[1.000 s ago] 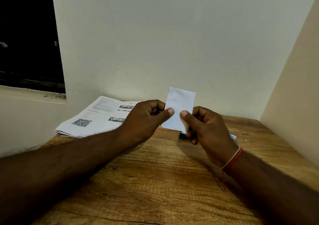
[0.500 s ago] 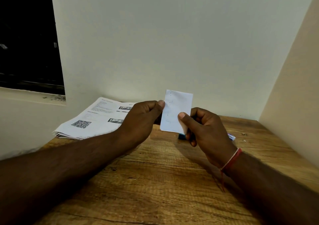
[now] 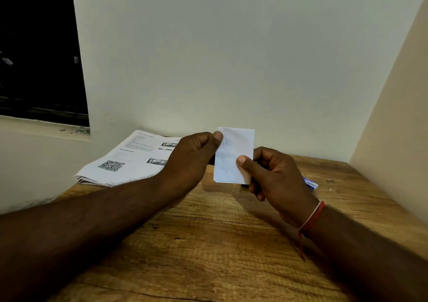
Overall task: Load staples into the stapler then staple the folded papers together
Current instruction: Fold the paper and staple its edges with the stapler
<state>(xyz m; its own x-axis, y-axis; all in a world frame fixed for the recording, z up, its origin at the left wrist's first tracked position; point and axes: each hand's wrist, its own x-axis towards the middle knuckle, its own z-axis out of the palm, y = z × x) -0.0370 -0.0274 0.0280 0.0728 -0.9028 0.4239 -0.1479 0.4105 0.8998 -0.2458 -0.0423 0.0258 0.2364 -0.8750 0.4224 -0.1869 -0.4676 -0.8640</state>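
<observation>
The folded white papers stand upright above the wooden table, held between both hands. Several small staple marks run down their left side. My left hand pinches the upper left corner with thumb and fingers. My right hand grips the lower right edge, thumb on the front face. A small blue and white staple box peeks out on the table behind my right hand. A dark bit under the papers may be the stapler; it is mostly hidden.
A stack of printed sheets with a QR code lies at the back left of the table. White walls close in behind and on the right. A dark window sits at upper left.
My left hand has slid from the papers' lower left edge up to the top left corner. The papers have turned a little more upright.
</observation>
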